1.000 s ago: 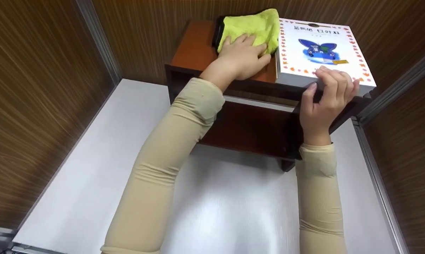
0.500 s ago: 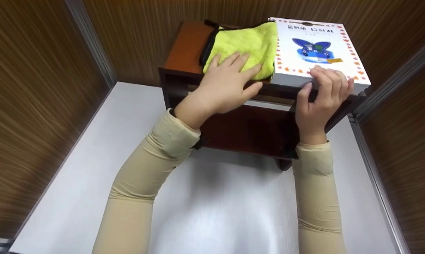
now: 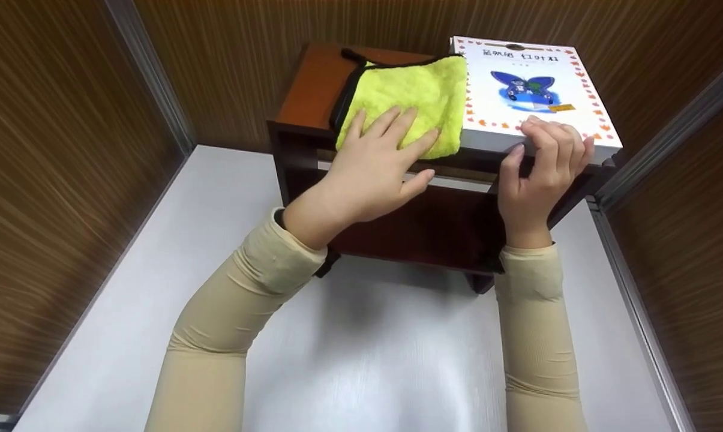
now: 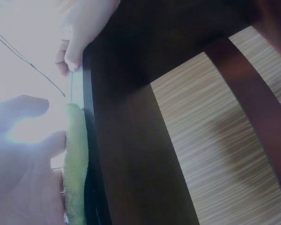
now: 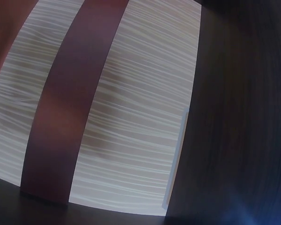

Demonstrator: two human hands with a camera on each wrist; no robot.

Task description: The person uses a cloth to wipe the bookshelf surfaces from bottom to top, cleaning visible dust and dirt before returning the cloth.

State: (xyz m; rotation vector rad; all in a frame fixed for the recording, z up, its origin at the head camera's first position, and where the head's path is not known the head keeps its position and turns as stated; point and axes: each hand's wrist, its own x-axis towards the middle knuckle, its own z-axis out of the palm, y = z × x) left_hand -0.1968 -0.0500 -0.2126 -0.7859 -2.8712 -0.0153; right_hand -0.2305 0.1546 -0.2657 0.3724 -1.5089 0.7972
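My left hand [image 3: 370, 171] lies with spread, straight fingers on a yellow-green cloth [image 3: 424, 90] with black edging. That cloth rests on the top board of a brown wooden shelf [image 3: 316, 81], its near part at the front edge. In the left wrist view the cloth [image 4: 76, 164] shows edge-on beside the left palm [image 4: 23, 173]. To the right, my right hand [image 3: 541, 174] grips the near edge of a thick white book [image 3: 481, 102] with a blue butterfly on its cover. The fingers curl over the cover and the thumb is at the front side. No hand shows in the right wrist view.
Below the top board the shelf has a lower dark red board [image 3: 421, 222]. It stands on a white surface [image 3: 385, 360], close to the wood-grain back wall [image 3: 247, 66]. Wood-grain side panels [image 3: 55, 180] with metal edge strips flank both sides.
My left hand has drawn the cloth toward the shelf's front edge and a little left, baring board behind it. The right hand has kept its hold on the book.
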